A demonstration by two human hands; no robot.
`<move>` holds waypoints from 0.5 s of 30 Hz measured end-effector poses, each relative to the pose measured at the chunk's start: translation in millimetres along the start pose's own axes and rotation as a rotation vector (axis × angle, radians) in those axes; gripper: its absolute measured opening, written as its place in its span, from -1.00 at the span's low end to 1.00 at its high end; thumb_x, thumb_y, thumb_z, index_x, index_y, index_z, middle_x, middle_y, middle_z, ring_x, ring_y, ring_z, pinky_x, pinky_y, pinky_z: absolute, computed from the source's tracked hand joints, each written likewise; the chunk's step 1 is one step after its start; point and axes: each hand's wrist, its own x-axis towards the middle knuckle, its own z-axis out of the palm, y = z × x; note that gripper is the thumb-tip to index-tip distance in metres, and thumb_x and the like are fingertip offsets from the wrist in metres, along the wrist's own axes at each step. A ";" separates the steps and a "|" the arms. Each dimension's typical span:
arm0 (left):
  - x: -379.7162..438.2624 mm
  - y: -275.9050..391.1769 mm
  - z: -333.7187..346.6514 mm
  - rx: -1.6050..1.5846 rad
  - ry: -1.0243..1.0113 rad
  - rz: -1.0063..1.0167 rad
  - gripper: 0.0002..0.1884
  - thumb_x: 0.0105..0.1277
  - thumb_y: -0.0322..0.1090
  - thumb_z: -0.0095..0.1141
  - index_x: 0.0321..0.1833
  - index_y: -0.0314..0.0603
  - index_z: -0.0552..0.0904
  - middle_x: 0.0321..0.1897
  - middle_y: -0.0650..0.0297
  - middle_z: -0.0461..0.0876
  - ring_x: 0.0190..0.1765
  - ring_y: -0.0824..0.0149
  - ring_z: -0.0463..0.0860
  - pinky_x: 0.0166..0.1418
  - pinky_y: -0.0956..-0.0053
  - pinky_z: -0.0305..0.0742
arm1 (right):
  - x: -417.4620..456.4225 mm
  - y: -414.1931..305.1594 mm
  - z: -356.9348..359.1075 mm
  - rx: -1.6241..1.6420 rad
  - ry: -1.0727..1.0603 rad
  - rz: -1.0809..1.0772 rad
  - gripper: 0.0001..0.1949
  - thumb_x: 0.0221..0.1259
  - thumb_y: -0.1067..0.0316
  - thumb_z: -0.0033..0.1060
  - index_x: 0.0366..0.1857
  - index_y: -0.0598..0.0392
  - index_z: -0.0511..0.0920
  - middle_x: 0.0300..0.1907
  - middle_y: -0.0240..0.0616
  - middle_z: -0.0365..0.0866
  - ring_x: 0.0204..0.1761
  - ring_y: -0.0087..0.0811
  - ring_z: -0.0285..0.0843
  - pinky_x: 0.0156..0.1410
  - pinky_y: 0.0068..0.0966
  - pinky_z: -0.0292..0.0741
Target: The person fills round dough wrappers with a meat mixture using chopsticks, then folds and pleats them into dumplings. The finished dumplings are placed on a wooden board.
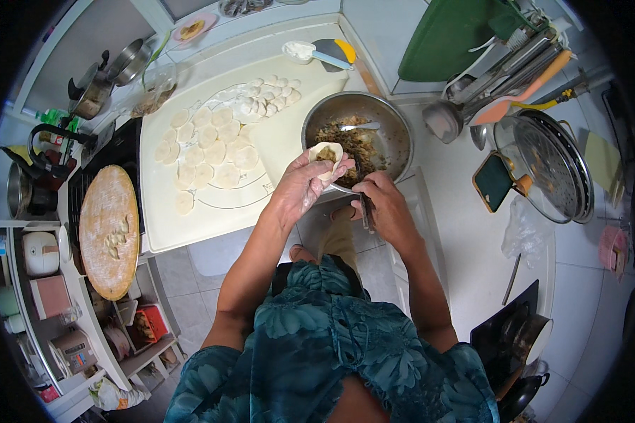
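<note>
My left hand (304, 185) holds a round dumpling wrapper (325, 156) with a portion of brownish filling on it, over the near rim of a steel mixing bowl (405, 135). In my right hand (383, 203) are dark chopsticks, their tips reaching into the chopped filling (362, 140). A metal spoon (360, 126) lies in the bowl. To the left, many flat dough wrappers (215, 152) lie on a cream mat (286, 137), some overlapping. Small dough pieces (267, 98) are bunched behind them. Several shaped dumplings (116, 238) rest on a floured oval wooden board (103, 201) at the far left.
A white scoop of flour (299, 51) and a dark scraper with a yellow handle (344, 51) lie behind the mat. On the right counter are a steamer tray with a glass lid (540, 164), a green-faced board (492, 182) and a plastic bag (526, 230). Ladles hang beyond the bowl.
</note>
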 end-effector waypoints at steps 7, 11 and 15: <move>-0.5 -1.4 3.2 -0.064 -0.074 -0.009 -0.59 0.39 -0.61 -0.04 0.28 -0.58 0.34 0.16 -0.22 0.52 0.27 -0.13 0.55 0.36 0.22 0.56 | 2.8 -0.7 -13.5 -0.010 0.003 -0.067 -0.71 0.04 0.66 0.11 -0.13 0.13 0.59 -0.13 -0.13 0.53 -0.03 -0.07 0.55 0.06 -0.21 0.50; -4.2 -3.8 14.6 -0.155 -0.107 -0.053 -0.59 0.50 -0.45 -0.07 0.31 -0.59 0.31 0.20 -0.24 0.50 0.29 -0.11 0.53 0.39 0.15 0.52 | 12.2 -28.0 -19.9 0.122 0.199 -0.035 -0.74 0.06 0.59 0.24 -0.13 0.09 0.62 -0.16 -0.20 0.53 -0.06 -0.14 0.56 0.02 -0.26 0.52; -4.6 -10.1 14.7 -0.216 -0.173 -0.079 -0.58 0.57 -0.34 -0.14 0.32 -0.57 0.31 0.22 -0.22 0.48 0.27 -0.03 0.56 0.36 0.14 0.53 | 19.3 -32.5 -16.9 -0.001 0.227 -0.191 -0.78 0.02 0.52 0.36 -0.21 0.06 0.64 -0.20 -0.27 0.50 -0.09 -0.21 0.55 -0.02 -0.30 0.52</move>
